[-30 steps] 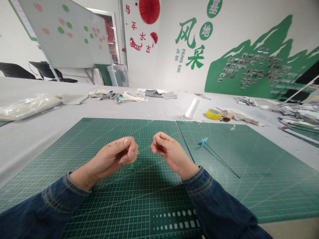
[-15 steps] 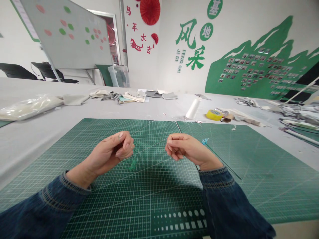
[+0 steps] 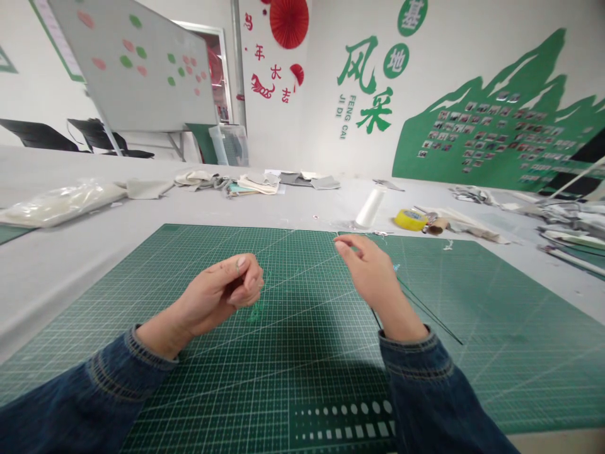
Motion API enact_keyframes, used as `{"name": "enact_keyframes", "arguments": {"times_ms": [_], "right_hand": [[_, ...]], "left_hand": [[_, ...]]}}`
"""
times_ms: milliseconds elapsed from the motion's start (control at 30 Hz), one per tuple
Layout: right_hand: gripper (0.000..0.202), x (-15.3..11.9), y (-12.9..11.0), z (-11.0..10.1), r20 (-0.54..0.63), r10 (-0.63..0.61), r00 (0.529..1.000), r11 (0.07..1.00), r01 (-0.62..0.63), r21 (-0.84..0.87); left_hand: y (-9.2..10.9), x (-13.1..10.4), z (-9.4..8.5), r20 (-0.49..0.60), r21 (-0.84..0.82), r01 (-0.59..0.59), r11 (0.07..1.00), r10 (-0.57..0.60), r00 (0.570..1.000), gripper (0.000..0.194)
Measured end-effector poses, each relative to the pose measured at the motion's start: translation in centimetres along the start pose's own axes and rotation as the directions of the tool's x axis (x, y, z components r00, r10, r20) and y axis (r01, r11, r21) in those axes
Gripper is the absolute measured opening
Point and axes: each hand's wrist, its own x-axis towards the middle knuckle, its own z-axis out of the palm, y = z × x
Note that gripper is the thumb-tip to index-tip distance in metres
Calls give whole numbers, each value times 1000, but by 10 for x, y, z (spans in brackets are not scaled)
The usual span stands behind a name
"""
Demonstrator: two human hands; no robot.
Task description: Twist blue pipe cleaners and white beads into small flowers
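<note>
My left hand [image 3: 227, 293] is closed in a pinch above the cutting mat [image 3: 198, 372]; whatever its fingers hold is too fine to make out. Just below those fingertips is a small bright green, thread-like piece [image 3: 256, 311]; I cannot tell whether it hangs from the hand or lies on the mat. Farther right, my right hand [image 3: 371, 271] has thumb and index fingertip brought together, with nothing discernible between them. Partly hidden behind that wrist, a light blue bit [image 3: 396, 268] with thin dark green stems [image 3: 432, 312] lies on a second cutting mat [image 3: 515, 353].
Beyond the mats stand a white thread cone [image 3: 371, 208] and a roll of yellow tape [image 3: 410, 219]. Folded fabrics [image 3: 258, 183] lie along the far side of the table. A clear plastic bag [image 3: 61, 202] is at left, more cloth [image 3: 576, 217] at right.
My right hand has risen and moved away from the left hand, its fingers extending into a fingertip pinch. The left hand keeps its closed shape. The view has shifted slightly.
</note>
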Motion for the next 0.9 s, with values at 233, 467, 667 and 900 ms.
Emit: {"name": "enact_keyframes", "arguments": {"times_ms": [233, 467, 667, 900], "right_hand": [[30, -5, 13, -31, 619, 267, 738, 880, -448, 155], [27, 0, 18, -17, 184, 127, 975, 949, -66, -308], [23, -5, 2, 9, 72, -343, 936, 890, 349, -295], [35, -26, -31, 43, 404, -258, 878, 922, 99, 374]], "left_hand": [[1, 1, -3, -16, -24, -3, 1000, 3, 1000, 36], [2, 0, -3, -32, -40, 2, 999, -3, 999, 35], [1, 2, -1, -34, -33, 13, 999, -14, 999, 34], [-1, 1, 2, -15, -32, 15, 999, -15, 1000, 37]]}}
